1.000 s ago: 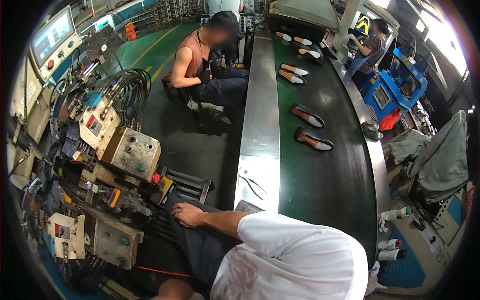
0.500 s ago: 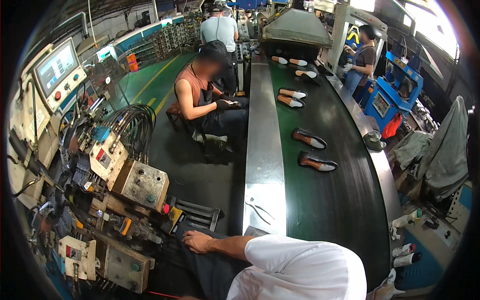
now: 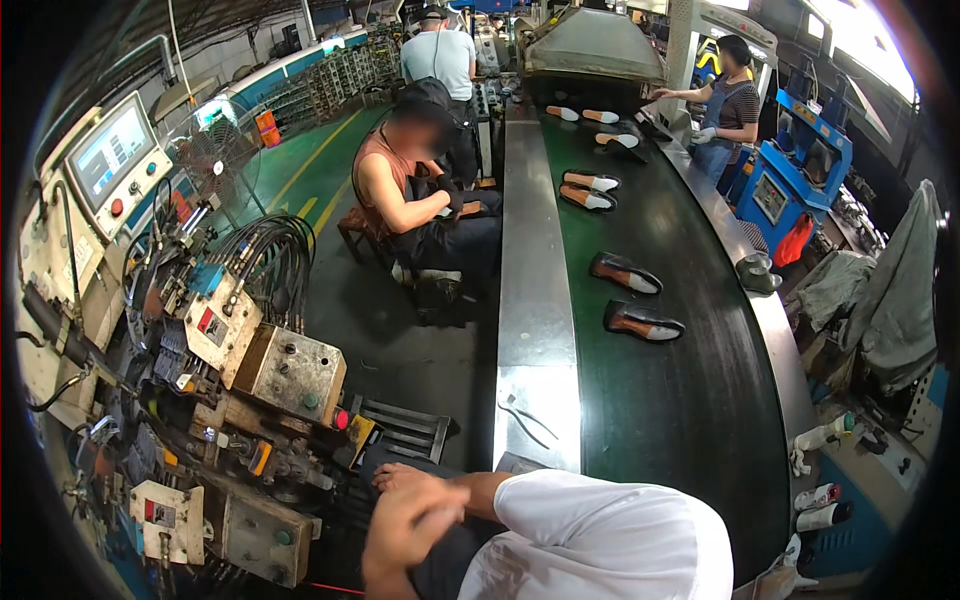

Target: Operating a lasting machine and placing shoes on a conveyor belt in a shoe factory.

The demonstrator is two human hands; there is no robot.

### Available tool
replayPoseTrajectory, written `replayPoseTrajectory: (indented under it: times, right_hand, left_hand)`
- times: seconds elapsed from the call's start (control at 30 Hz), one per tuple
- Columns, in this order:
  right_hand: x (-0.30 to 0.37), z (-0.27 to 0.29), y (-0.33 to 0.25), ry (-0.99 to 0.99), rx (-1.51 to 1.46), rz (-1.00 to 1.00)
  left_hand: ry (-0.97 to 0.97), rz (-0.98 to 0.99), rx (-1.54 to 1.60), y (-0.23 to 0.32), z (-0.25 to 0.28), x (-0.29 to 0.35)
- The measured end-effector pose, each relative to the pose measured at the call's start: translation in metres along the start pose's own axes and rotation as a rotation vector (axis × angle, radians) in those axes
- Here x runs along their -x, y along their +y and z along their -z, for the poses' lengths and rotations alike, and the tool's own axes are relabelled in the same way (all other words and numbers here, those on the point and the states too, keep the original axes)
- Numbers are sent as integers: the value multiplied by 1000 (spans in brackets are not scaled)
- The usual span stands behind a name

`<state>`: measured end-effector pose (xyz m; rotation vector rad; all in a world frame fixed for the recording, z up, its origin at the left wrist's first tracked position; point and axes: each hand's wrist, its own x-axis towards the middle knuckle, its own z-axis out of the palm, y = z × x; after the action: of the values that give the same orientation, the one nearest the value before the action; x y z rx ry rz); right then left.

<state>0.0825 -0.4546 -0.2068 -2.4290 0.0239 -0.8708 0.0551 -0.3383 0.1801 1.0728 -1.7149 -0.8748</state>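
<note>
While the left hand (image 3: 408, 520) looks blurred, a screen (image 3: 112, 152) shows text.

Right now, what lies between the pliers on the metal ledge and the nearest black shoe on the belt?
In the head view, the metal ledge and then the green belt lie between the pliers and that black shoe.

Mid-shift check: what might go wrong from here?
The pliers lie loose on the metal ledge beside the belt; a knock might send them onto it. The red button juts out near the right hand, so a careless reach could press it.
</note>
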Motion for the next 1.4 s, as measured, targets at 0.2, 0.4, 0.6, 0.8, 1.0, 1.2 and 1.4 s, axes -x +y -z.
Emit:
replayPoseTrajectory:
  times: [0.2, 0.4, 0.6, 0.8, 1.0, 1.2, 1.4]
  right_hand:
    - [5, 9, -17, -41, 75, -38]
    - [5, 12, -21, -98, 51, -111]
    - [7, 16, -19, -98, 87, -98]
    - [-8, 19, -70, -180, 302, -480]
    - [-8, 8, -67, -469, 627, -749]
    - [-10, 37, -84, -421, 428, -598]
    - [-10, 48, -75, -418, 365, -616]
  left_hand:
    - [63, 332, 59, -181, -89, 25]
    - [48, 351, -67, -173, -87, 29]
    - [122, 320, -21, -174, -95, 27]
    - [192, 295, -60, -183, -86, 50]
    - [104, 272, -488, -165, -78, 38]
    - [190, 384, -107, -199, -92, 61]
    - [186, 358, -90, -208, -92, 56]
